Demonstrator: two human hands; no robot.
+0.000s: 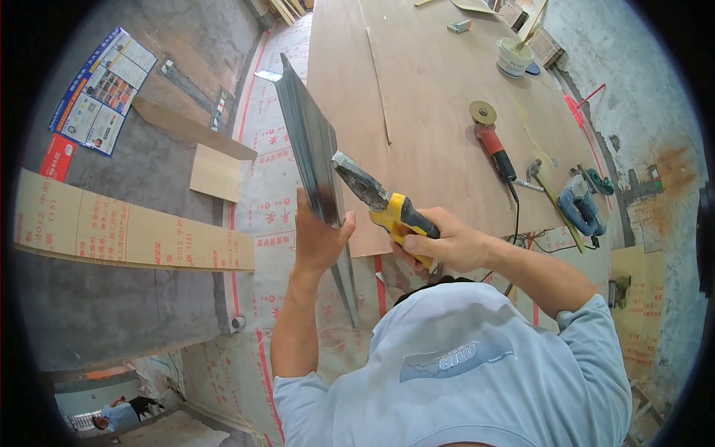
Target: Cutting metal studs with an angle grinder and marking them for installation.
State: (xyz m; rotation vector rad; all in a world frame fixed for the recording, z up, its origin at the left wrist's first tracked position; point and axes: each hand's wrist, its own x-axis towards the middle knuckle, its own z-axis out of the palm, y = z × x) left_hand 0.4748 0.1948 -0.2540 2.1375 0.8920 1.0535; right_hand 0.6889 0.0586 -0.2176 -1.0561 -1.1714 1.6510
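My left hand (320, 237) is wrapped round the lower middle of a long grey metal channel (309, 141), which stands up at a tilt away from me. The fingers are mostly behind the metal, and the thumb shows on its right side. My right hand (450, 242) grips a pair of combination pliers (389, 206) by the yellow and black handles. The steel jaws point up and left, close beside the channel's right side. Whether they touch the metal I cannot tell.
A wide plywood sheet (424, 97) lies ahead. On it are a red angle grinder (490, 141), a hammer (555, 195), a blue power tool (579, 205) and a white bucket (514, 58). Printed boards (134, 227) stick out at left. Far at lower left is another person (123, 413).
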